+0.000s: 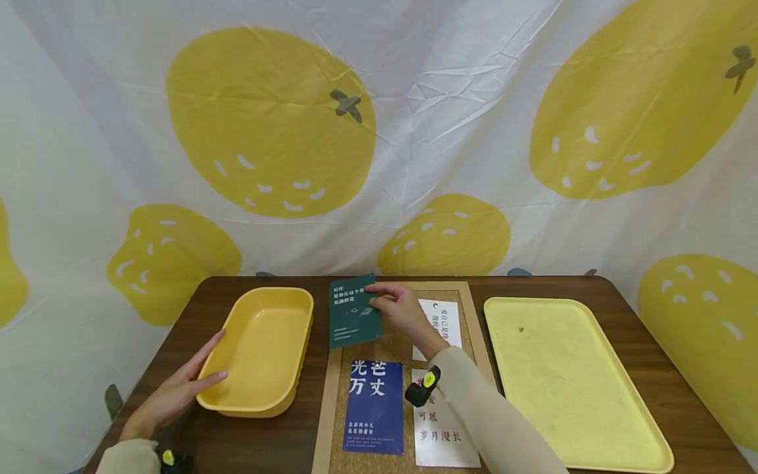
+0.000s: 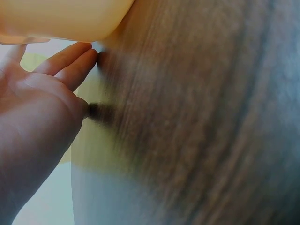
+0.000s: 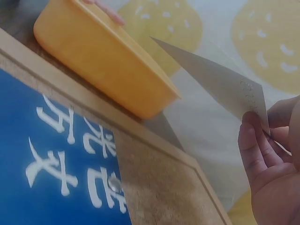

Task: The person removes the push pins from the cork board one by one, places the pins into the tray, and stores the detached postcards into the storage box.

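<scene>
My right hand (image 1: 403, 313) pinches a dark green card (image 1: 349, 322) with white lettering by its right edge, between thumb and fingers. The card is raised over the upper left corner of a framed cork board (image 1: 391, 349). In the right wrist view, the pale back of the card (image 3: 215, 79) shows, tilted, above the fingers. My left hand (image 1: 180, 388) holds a deep yellow plastic bin (image 1: 260, 342) at its left side, thumb over the rim and other fingers along the outer wall. In the left wrist view, those fingers (image 2: 77, 70) lie just below the bin.
Pinned on the cork board are a blue card (image 1: 373, 408), a white card (image 1: 444, 316) and another white card with red lettering (image 1: 441, 428), partly hidden by my right arm. A shallow pale yellow tray (image 1: 568, 382) lies to the right. Behind the dark wood table hangs a lemon-print cloth (image 1: 426, 145).
</scene>
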`<state>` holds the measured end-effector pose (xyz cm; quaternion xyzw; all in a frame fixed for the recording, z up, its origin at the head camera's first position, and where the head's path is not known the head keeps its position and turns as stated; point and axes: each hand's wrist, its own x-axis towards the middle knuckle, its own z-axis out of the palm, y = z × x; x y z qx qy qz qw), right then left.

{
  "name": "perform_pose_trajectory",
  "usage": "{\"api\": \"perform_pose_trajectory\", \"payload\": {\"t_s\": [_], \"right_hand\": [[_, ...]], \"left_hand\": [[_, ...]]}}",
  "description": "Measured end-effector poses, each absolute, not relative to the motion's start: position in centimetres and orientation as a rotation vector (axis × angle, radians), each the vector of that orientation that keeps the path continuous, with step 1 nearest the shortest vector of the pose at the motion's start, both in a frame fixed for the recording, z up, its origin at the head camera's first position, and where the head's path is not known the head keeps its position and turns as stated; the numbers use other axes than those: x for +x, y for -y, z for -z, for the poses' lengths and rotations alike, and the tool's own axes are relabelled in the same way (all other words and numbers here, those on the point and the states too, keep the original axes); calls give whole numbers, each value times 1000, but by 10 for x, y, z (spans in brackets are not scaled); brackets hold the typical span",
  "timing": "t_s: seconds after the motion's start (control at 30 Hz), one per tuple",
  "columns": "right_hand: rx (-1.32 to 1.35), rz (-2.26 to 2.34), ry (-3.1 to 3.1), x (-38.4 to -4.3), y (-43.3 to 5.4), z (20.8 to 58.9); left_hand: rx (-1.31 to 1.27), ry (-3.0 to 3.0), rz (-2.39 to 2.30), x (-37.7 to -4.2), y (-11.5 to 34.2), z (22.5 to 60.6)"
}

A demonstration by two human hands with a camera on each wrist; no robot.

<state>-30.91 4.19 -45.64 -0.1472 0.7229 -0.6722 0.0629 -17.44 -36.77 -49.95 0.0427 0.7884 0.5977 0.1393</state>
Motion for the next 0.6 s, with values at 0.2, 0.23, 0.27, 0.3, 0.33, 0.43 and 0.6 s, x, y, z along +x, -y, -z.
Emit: {"api": "perform_pose_trajectory", "payload": {"t_s": [0.2,0.23,0.27,0.3,0.33,0.43,0.6], "right_hand": [[-468,2054,-2139,-305,-34,452],[-465,2059,-2140,-304,-32,451],[-465,2062,-2142,-303,-31,451],[-462,2064,-2149,-302,-29,451],[-467,2065,-2152,-302,-28,451],[-496,2070,-2144,-300,-22,451],[-527,2032,-2155,-296,-13,450]], "left_hand": [[128,-2291,-1729,-174,367,499],[127,-2292,-1729,-174,367,499],[126,-2293,-1729,-174,366,499],[124,-2294,-1729,-174,367,499],[122,-2296,-1729,-174,366,499],[117,-2286,-1735,-174,366,500],[109,-2267,-1748,-174,366,502]]}}
